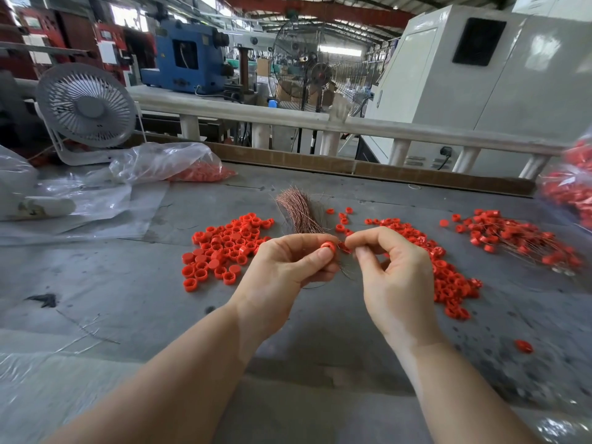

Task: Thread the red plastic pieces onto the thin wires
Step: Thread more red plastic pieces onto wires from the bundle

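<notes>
My left hand [290,262] pinches a small red plastic cap [328,247] between thumb and fingers above the grey table. My right hand [392,267] is right beside it, thumb and forefinger pinched together on a thin wire [344,273] that loops down below the hands. A bundle of copper-coloured thin wires [296,211] lies just behind the hands. One pile of loose red caps [224,248] sits to the left, another pile of red pieces [445,277] to the right. Red pieces with wires through them [519,241] lie at the far right.
A white desk fan [86,105] stands at the back left, next to a clear plastic bag of red caps [195,169]. Another bag of red pieces [573,187] hangs at the right edge. One stray red cap [523,346] lies near right. A white railing [288,118] borders the table's far side.
</notes>
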Demonstrator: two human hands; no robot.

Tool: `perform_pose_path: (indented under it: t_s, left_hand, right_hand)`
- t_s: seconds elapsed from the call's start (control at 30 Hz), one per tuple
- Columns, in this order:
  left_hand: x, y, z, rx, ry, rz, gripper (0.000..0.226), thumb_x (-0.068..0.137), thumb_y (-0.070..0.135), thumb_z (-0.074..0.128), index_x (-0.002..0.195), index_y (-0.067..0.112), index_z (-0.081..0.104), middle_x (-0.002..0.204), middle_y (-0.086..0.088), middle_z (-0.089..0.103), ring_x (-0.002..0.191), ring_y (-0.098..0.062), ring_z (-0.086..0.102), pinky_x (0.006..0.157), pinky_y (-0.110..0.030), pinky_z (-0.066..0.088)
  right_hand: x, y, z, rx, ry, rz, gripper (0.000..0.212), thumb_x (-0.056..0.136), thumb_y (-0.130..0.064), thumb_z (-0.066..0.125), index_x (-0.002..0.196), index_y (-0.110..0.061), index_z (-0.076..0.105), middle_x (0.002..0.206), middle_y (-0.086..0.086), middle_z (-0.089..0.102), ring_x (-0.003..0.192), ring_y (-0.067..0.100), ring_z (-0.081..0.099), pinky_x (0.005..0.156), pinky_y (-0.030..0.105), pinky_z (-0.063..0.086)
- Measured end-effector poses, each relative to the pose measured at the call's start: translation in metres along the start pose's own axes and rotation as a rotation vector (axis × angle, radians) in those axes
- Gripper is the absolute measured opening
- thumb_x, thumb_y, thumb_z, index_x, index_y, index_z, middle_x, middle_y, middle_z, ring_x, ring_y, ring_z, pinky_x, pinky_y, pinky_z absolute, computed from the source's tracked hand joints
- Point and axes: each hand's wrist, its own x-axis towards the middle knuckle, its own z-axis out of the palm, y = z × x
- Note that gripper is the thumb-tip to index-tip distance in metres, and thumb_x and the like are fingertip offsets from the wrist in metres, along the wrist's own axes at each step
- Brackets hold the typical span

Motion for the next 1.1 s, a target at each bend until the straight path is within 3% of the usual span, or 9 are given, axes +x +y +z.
perform_pose_path:
  t_s: [0.2,0.33,0.6,0.8,0.97,1.1]
  left_hand:
    - [-0.0001,-0.0005,0.0002,0.037,-0.023,0.005,0.013,0.078,0.003,0.061,0.085,0.010,0.070,0.067,-0.003,0.068,0.059,-0.007,0.062,0.059,-0.016,0.051]
    - [-0.0016,-0.0002,0.0014,0.009,-0.051,0.015,0.019,0.069,0.014,0.064,0.086,0.013,0.074,0.074,-0.004,0.071,0.064,-0.007,0.064,0.063,-0.016,0.052]
    - [-0.0018,0.0006,0.0031,-0.087,-0.078,-0.023,0.029,0.068,0.014,0.063,0.095,0.006,0.071,0.089,-0.012,0.072,0.077,-0.012,0.067,0.071,-0.017,0.053]
    - [-0.0025,0.0010,0.0028,-0.031,-0.011,-0.004,0.021,0.068,0.014,0.063,0.086,0.008,0.072,0.070,-0.007,0.070,0.062,-0.009,0.064,0.061,-0.017,0.053]
    - [-0.0018,0.0025,0.0023,0.041,0.006,0.014,0.011,0.080,0.003,0.059,0.083,0.007,0.070,0.059,-0.002,0.066,0.054,-0.006,0.060,0.054,-0.015,0.049]
    - [-0.0022,0.0039,0.0016,0.054,0.017,0.031,0.013,0.080,0.003,0.060,0.077,0.009,0.071,0.059,-0.002,0.066,0.053,-0.006,0.059,0.053,-0.015,0.049]
  right_hand:
    - [-0.0018,-0.0066,-0.0006,0.116,-0.044,-0.042,0.013,0.081,-0.006,0.064,0.083,-0.018,0.069,0.076,-0.014,0.065,0.074,0.000,0.060,0.065,0.006,0.041]
    - [-0.0011,-0.0069,-0.0008,0.151,-0.106,-0.052,0.014,0.080,-0.006,0.069,0.086,-0.018,0.070,0.082,-0.004,0.067,0.076,0.003,0.060,0.070,0.008,0.042]
    - [0.0017,-0.0033,-0.0008,0.200,-0.103,0.004,0.019,0.082,-0.001,0.066,0.084,-0.020,0.071,0.084,-0.002,0.069,0.082,0.007,0.063,0.076,0.023,0.050]
    - [0.0001,-0.0039,0.0003,0.237,-0.120,0.008,0.014,0.081,-0.003,0.068,0.083,-0.017,0.071,0.081,-0.003,0.069,0.078,0.002,0.063,0.073,0.013,0.044]
    - [0.0000,-0.0024,0.0018,0.366,-0.137,0.107,0.016,0.082,-0.004,0.068,0.081,-0.020,0.071,0.068,-0.014,0.068,0.062,-0.002,0.058,0.058,0.014,0.041]
    - [0.0000,-0.0014,0.0020,0.412,-0.148,0.110,0.012,0.081,-0.011,0.068,0.081,-0.023,0.071,0.071,-0.013,0.069,0.064,0.000,0.059,0.060,0.016,0.041]
